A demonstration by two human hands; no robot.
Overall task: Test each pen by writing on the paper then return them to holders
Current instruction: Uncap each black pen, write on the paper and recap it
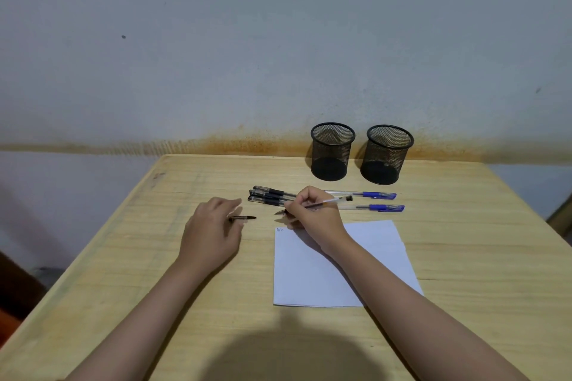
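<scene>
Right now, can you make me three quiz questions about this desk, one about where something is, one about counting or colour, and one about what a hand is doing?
1. Where do the two mesh holders stand?
A. At the far edge of the table, near the wall
B. On the paper
C. On the floor

2. How many pens with blue caps lie on the table?
A. None
B. Two
C. Five

3. What is the right hand doing?
A. Lying flat and empty
B. Gripping an uncapped pen
C. Lifting a holder

Answers:
1. A, both holders stand side by side by the wall, beyond the pens.
2. B, two blue caps show to the right of that hand.
3. B, its fingers curl round the pen, tip pointing left just above the paper, while the left hand holds the black cap.
</scene>
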